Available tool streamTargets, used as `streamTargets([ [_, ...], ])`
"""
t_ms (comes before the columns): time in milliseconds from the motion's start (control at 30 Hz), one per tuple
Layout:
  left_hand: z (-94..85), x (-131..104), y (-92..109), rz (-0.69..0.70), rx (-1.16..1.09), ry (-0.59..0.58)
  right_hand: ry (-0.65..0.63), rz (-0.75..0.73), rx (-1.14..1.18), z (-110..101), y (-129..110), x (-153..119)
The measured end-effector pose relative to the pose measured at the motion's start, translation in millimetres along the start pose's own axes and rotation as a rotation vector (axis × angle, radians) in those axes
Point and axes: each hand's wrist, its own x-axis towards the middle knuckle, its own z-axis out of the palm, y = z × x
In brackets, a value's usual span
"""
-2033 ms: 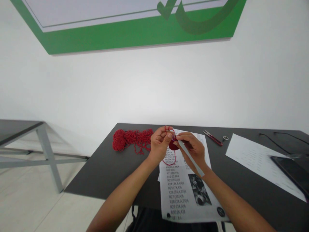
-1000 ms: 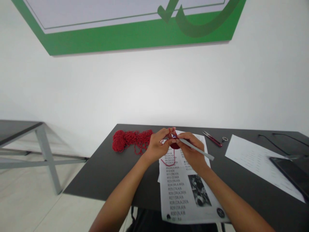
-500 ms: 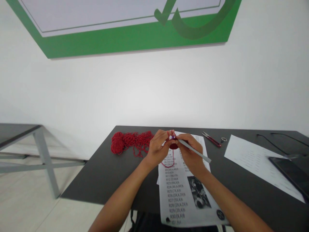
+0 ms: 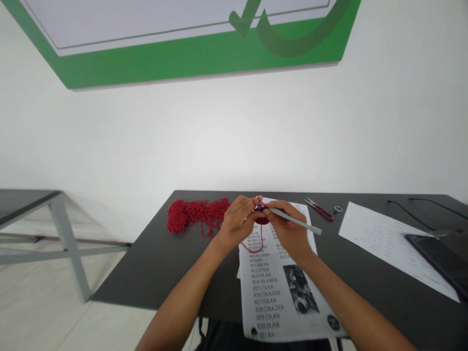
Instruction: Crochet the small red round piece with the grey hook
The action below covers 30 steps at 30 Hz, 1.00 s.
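A small dark-red crochet piece (image 4: 262,221) is pinched in my left hand (image 4: 237,219), with red yarn running over the raised fingers. My right hand (image 4: 290,229) grips a crochet hook (image 4: 296,221) with a flat grey handle, its tip end at the top of the piece. Something small and purple shows between the fingertips there; I cannot make out what it is. From the piece a strand of yarn (image 4: 262,240) loops down over a printed pattern sheet (image 4: 265,287). A ball of red yarn (image 4: 177,217) with loose tangled strands lies left of my left hand.
Thread snips (image 4: 320,209) and a small metal ring (image 4: 338,209) lie at the back right. Beyond them are another printed sheet (image 4: 369,239), a black phone or tablet (image 4: 437,261) and glasses (image 4: 413,214). A second table (image 4: 29,202) stands at the left.
The hook's handle has tilted slightly, its free end now a little higher and farther right. Both hands stay together at the crochet piece. The whole view has shifted slightly.
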Motion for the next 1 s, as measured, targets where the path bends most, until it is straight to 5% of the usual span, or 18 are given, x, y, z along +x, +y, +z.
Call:
streamTargets([
  [367, 4.9, -5.5, 2.8, -0.066, 0.034, 0.008, 0.017, 0.012, 0.035, 3.4, 6.0, -1.6],
  [700, 8.3, -10.3, -1.0, -0.067, 0.049, -0.012, -0.024, -0.336, -0.247, -2.5, 8.8, -1.5],
  [1000, 8.4, -9.1, 5.5, -0.172, 0.043, -0.025, -0.006, -0.259, -0.219, 0.2, 6.7, 0.6],
])
